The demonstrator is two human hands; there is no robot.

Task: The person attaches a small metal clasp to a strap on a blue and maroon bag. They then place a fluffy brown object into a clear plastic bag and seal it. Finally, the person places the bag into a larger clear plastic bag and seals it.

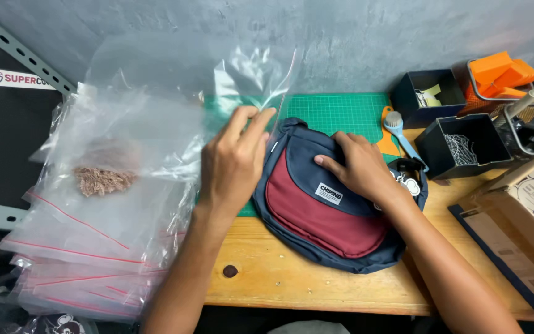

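A navy and maroon waist bag [322,213] lies on the wooden table [279,278], partly over a green cutting mat [341,111]. My right hand [356,167] rests flat on the bag's upper part. My left hand [233,161] pinches the edge of a clear plastic zip bag [174,93] and lifts it beside the waist bag's left end. Under it sits a stack of clear zip bags [88,260] with red seal lines, overhanging the table's left edge.
Two dark open boxes [465,148] with small metal parts stand at the back right, next to a blue brush [403,136] and orange items [502,71]. A cardboard box [526,210] lies on the right. A grey wall is behind.
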